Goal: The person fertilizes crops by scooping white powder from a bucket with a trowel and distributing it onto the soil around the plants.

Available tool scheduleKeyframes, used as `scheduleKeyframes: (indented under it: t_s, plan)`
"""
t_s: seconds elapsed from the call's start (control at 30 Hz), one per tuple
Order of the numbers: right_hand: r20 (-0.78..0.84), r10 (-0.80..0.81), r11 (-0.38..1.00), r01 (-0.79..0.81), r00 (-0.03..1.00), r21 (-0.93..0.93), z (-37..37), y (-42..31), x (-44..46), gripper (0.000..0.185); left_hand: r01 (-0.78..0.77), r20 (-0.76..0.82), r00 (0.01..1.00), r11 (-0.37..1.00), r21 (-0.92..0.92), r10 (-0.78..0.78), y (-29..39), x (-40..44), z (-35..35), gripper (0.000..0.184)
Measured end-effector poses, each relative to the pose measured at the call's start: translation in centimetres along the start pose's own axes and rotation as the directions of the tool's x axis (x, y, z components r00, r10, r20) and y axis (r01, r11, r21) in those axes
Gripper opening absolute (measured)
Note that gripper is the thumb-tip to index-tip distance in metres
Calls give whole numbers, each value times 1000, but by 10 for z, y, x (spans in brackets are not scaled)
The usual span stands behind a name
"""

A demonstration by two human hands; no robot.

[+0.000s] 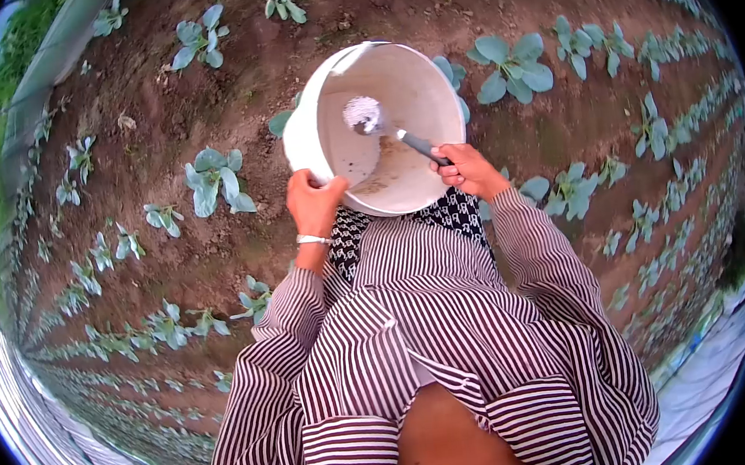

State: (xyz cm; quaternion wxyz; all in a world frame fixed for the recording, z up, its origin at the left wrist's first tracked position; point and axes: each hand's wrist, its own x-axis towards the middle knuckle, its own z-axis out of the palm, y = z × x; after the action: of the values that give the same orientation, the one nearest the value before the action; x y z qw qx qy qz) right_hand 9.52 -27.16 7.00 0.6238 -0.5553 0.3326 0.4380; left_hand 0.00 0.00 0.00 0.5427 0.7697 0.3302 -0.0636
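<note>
A white bucket [304, 137] is held in front of my body, tilted so that its inside shows. My left hand [315, 204] grips its rim at the near left side, thumb over the edge. In my right hand [471, 171] is the dark handle of a metal spoon [418, 144], with fingers wrapped round it. The spoon's head is inside the bucket and carries a heap of whitish granules [362, 111]. Some dark specks and brownish residue lie on the bucket's inner wall and bottom.
Brown soil [245, 93] surrounds me, planted with rows of young leafy plants [513, 68]. One seedling [217, 182] grows just left of the bucket, and more leaves show behind its rim. Whitish sheeting [12, 370] edges the field at left.
</note>
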Motion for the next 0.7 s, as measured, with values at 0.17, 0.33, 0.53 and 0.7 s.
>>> scheduleKeyframes:
  t_s: [0.17, 0.33, 0.53, 0.7]
  plan:
    - [352, -20, 956, -86, 936, 282, 130, 88, 51, 17, 122, -186, 976, 992, 39, -113, -91, 49, -162, 28]
    - [383, -5, 938, -129, 924, 322, 147, 121, 40, 18, 255, -271, 916, 950, -180, -297, -120, 10, -233, 22]
    - [240, -35, 963, -31, 970, 269, 125, 126, 72, 13, 272, -343, 841, 875, -401, -418, -169, -27, -285, 23]
    - [74, -43, 971, 25, 996, 239, 111, 127, 121, 17, 319, -340, 767, 782, -536, -545, -182, -60, -306, 22]
